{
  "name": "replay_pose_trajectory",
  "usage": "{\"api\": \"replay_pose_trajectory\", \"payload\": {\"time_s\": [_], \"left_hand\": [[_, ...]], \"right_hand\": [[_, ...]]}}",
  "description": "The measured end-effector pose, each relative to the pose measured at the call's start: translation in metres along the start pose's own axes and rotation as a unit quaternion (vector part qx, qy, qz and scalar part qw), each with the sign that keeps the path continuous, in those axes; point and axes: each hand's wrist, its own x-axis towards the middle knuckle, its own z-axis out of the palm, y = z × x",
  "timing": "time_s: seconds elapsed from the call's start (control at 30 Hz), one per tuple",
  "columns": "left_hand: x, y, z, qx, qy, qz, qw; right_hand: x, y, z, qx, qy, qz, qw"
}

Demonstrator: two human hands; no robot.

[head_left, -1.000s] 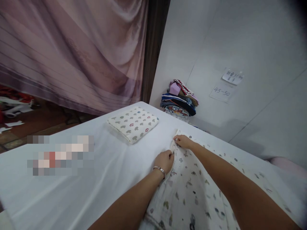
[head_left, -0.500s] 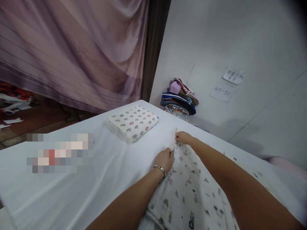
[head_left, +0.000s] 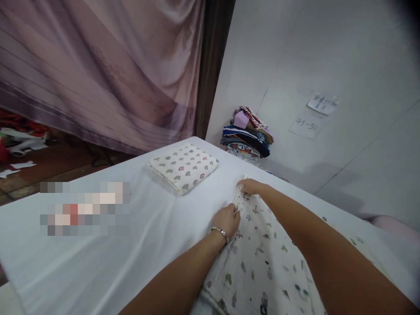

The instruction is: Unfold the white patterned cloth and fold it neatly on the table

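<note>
A white cloth (head_left: pixel 262 253) printed with small leaves and plants spreads from beneath my forearms toward the camera. My left hand (head_left: pixel 227 220), with a silvery bracelet at the wrist, pinches the cloth's left edge. Farther along that same edge, my right hand (head_left: pixel 251 187) grips the cloth near its far corner. Both hands have their fingers closed on the fabric. Beyond them to the left lies a folded cloth (head_left: pixel 184 168) with grey mushroom shapes and a few red, blue and green marks; neither hand touches it.
A white-covered table (head_left: pixel 131 258) lies under the cloths. Behind its far right edge, a stack of folded fabrics (head_left: pixel 247 133) stands by the wall. Handwritten paper notes (head_left: pixel 305 126) are stuck to the wall. A pink curtain (head_left: pixel 108 65) hangs at the far left. A blurred patch hides part of the table.
My right hand has shifted its fingers slightly at the cloth's far corner. Both hands keep their hold on the edge; the view has moved a little.
</note>
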Motion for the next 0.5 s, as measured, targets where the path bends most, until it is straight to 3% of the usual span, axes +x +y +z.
{"api": "replay_pose_trajectory", "payload": {"time_s": [0.27,0.5], "left_hand": [[-0.003,0.004,-0.001,0.069,0.0,0.051,0.996],[-0.004,0.004,0.001,0.089,-0.001,0.092,0.992]], "right_hand": [[0.01,0.01,-0.004,0.105,-0.088,0.031,0.99],[0.009,0.012,-0.003,0.121,-0.065,0.045,0.989]]}}
